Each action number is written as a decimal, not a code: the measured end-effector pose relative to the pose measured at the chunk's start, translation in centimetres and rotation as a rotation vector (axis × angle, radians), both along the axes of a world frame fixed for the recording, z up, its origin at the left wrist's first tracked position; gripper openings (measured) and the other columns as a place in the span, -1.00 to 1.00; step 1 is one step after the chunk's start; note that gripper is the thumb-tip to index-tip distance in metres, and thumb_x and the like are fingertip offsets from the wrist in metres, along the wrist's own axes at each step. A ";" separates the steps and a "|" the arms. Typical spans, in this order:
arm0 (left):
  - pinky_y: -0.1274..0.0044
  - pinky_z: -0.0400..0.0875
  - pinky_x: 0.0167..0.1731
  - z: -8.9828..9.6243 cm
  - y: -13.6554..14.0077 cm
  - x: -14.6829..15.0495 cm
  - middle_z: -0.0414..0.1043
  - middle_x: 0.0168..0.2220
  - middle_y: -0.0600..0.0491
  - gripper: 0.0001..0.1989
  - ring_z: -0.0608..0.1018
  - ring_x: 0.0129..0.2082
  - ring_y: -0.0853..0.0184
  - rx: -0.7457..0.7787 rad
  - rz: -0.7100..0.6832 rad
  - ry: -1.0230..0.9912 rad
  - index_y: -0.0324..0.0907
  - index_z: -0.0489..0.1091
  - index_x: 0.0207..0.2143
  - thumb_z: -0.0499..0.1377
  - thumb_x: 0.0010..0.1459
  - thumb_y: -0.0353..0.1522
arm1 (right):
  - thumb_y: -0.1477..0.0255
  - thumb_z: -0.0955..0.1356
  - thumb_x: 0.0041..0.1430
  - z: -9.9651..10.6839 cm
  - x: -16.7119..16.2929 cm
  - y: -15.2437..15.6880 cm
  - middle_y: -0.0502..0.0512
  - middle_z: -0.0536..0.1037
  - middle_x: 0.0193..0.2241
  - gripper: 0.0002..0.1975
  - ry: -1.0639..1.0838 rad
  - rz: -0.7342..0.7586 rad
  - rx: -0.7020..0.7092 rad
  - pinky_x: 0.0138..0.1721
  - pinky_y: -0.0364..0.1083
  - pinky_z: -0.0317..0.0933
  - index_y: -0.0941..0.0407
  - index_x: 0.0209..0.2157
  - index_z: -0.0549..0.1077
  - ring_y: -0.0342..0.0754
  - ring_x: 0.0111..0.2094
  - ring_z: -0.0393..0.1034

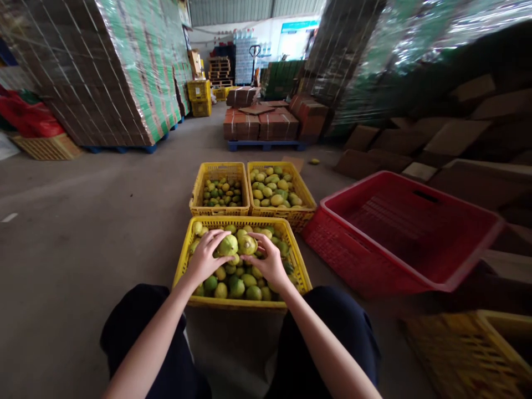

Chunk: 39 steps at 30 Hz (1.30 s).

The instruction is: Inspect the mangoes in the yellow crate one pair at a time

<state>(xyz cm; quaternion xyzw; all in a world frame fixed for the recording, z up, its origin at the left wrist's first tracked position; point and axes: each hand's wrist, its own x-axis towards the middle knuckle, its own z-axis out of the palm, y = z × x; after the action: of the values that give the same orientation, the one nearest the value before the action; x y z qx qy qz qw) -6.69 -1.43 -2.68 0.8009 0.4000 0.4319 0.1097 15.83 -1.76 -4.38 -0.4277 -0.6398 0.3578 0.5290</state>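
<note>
My left hand (pixel 206 256) is closed around a green-yellow lemon (pixel 228 245), thumb below and fingers over the top. Beside it, my right hand (pixel 270 259) grips a yellower lemon (pixel 247 245) whose end faces me. Both fruits are held close together above a yellow plastic crate (pixel 242 303) between my knees. Many green and yellow lemons (pixel 236 288) fill that crate. Behind it stand two more yellow crates: the left one (pixel 195 188) holds smaller, darker fruit (pixel 222 192) low inside, and the right one (pixel 310 199) is heaped with larger yellow-green lemons (pixel 276 187).
A large red crate (pixel 344 238) with nothing visible inside stands at right. Part of another yellow crate (pixel 453 343) is at lower right. Ahead, strapped cardboard bundles (pixel 261 124) rest on a blue pallet (pixel 266 145). Wrapped stacks (pixel 137 72) and loose cardboard (pixel 432 138) flank the floor.
</note>
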 end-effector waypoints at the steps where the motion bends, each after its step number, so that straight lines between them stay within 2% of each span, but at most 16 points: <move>1: 0.25 0.46 0.14 0.0 0.0 0.0 0.49 0.06 -0.08 -0.44 0.55 0.07 0.10 -0.029 -0.004 -0.022 -0.01 0.43 0.19 0.40 0.14 -0.26 | 0.11 0.58 -0.03 0.0 0.0 0.0 0.17 0.60 -0.06 -0.44 0.000 0.003 -0.006 -0.09 0.07 0.48 0.02 0.00 0.53 0.13 -0.05 0.53; 4: 0.22 0.43 0.16 0.2 0.0 0.2 0.53 0.02 -0.08 -0.47 0.56 0.07 0.08 -0.153 -0.004 -0.155 -0.03 0.52 0.08 0.46 0.04 -0.27 | 0.10 0.60 -0.07 -0.2 -0.1 0.2 0.16 0.61 -0.07 -0.41 0.033 0.019 -0.046 -0.07 0.07 0.48 0.02 -0.02 0.52 0.13 -0.04 0.54; 6: 0.24 0.46 0.12 0.4 0.1 0.5 0.56 -0.02 -0.07 -0.45 0.58 0.03 0.08 -0.295 0.013 -0.324 -0.07 0.55 -0.01 0.53 -0.10 -0.25 | 0.10 0.61 -0.10 -0.2 -0.3 0.3 0.15 0.62 -0.08 -0.38 0.095 0.055 -0.097 -0.06 0.07 0.48 0.02 -0.02 0.50 0.12 -0.07 0.56; 8: 0.27 0.51 0.04 0.5 0.3 0.9 0.59 -0.10 -0.06 -0.42 0.61 -0.05 0.09 -0.492 0.035 -0.600 -0.12 0.56 -0.12 0.57 -0.23 -0.20 | 0.10 0.63 -0.15 -0.3 -0.6 0.5 0.12 0.63 -0.10 -0.35 0.162 0.101 -0.146 -0.08 0.06 0.50 0.02 -0.04 0.48 0.10 -0.10 0.57; 10: 0.31 0.53 -0.01 0.7 0.4 1.2 0.61 -0.17 -0.05 -0.40 0.63 -0.11 0.12 -0.675 0.024 -0.930 -0.15 0.52 -0.17 0.57 -0.27 -0.13 | 0.11 0.64 -0.20 -0.3 -1.1 0.6 0.08 0.64 -0.16 -0.34 0.195 0.135 -0.184 -0.12 0.03 0.51 0.03 -0.06 0.48 0.08 -0.16 0.58; 12: 0.34 0.51 0.02 0.8 0.3 1.6 0.61 -0.21 -0.02 -0.36 0.63 -0.09 0.14 -0.766 -0.022 -1.173 -0.15 0.48 -0.14 0.55 -0.26 -0.08 | 0.12 0.65 -0.23 -0.3 -1.7 0.6 0.06 0.63 -0.22 -0.32 0.199 0.157 -0.204 -0.17 0.00 0.52 0.04 -0.07 0.49 0.04 -0.22 0.58; 13: 0.36 0.49 0.04 0.9 0.2 1.7 0.61 -0.20 -0.01 -0.33 0.63 -0.06 0.15 -0.772 -0.047 -1.227 -0.14 0.47 -0.11 0.55 -0.26 -0.09 | 0.12 0.65 -0.24 -0.3 -2.0 0.6 0.05 0.62 -0.24 -0.32 0.198 0.167 -0.209 -0.19 -0.01 0.52 0.05 -0.08 0.50 0.03 -0.24 0.58; 15: 0.38 0.49 0.04 0.8 0.0 2.0 0.60 -0.21 0.03 -0.26 0.63 -0.08 0.18 -0.751 -0.072 -1.213 -0.13 0.43 -0.07 0.57 -0.31 -0.11 | 0.11 0.66 -0.26 -0.4 -2.6 0.4 0.05 0.62 -0.23 -0.31 0.214 0.178 -0.213 -0.20 -0.02 0.53 0.06 -0.09 0.50 0.01 -0.26 0.58; 18: 0.38 0.53 -0.03 0.5 -0.1 2.0 0.59 -0.20 0.07 -0.23 0.64 -0.13 0.20 -0.720 -0.046 -1.043 -0.11 0.41 -0.11 0.59 -0.39 -0.11 | 0.10 0.66 -0.28 -0.2 -2.9 0.1 0.06 0.63 -0.20 -0.31 0.275 0.170 -0.219 -0.17 0.00 0.53 0.06 -0.09 0.50 0.02 -0.23 0.60; 22: 0.35 0.55 -0.06 0.4 0.1 1.2 0.60 -0.14 -0.02 -0.32 0.64 -0.08 0.14 -0.675 0.015 -0.755 -0.13 0.43 -0.17 0.56 -0.31 -0.05 | 0.06 0.65 -0.30 0.3 -2.5 0.0 0.06 0.65 -0.21 -0.30 0.318 0.129 -0.229 -0.15 0.05 0.54 0.04 -0.11 0.51 0.08 -0.20 0.61; 27: 0.35 0.57 -0.09 0.8 -0.6 0.6 0.61 -0.15 -0.02 -0.40 0.65 -0.16 0.17 -0.576 0.060 -0.490 -0.14 0.48 -0.11 0.55 -0.21 -0.17 | 0.06 0.64 -0.22 1.3 -1.5 -0.3 0.10 0.66 -0.16 -0.30 0.231 0.073 -0.201 -0.07 0.08 0.52 0.03 -0.04 0.52 0.11 -0.12 0.59; 32: 0.35 0.59 -0.12 1.7 -1.9 0.9 0.61 -0.10 -0.04 -0.39 0.66 -0.16 0.15 -0.509 0.007 -0.430 -0.11 0.47 -0.05 0.53 -0.15 -0.16 | 0.09 0.63 -0.17 2.5 -1.0 -1.8 0.18 0.62 0.00 -0.30 0.141 0.012 -0.147 0.02 0.10 0.47 0.03 0.02 0.53 0.14 0.00 0.55; 39: 0.39 0.58 -0.09 2.2 -2.7 1.7 0.58 -0.06 -0.05 -0.38 0.63 -0.09 0.18 -0.497 -0.042 -0.507 -0.11 0.42 -0.01 0.50 -0.09 -0.12 | 0.08 0.63 -0.15 5.4 -0.5 -2.9 0.20 0.62 0.00 -0.35 0.016 -0.047 -0.058 -0.04 0.07 0.50 0.02 0.00 0.58 0.17 0.02 0.53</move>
<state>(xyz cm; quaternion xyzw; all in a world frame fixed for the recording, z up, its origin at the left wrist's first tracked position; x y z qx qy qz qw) -5.02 -4.11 -0.51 0.6252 0.4365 0.5040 0.4056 15.38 -4.70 0.99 -0.4548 -0.6148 0.3671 0.5296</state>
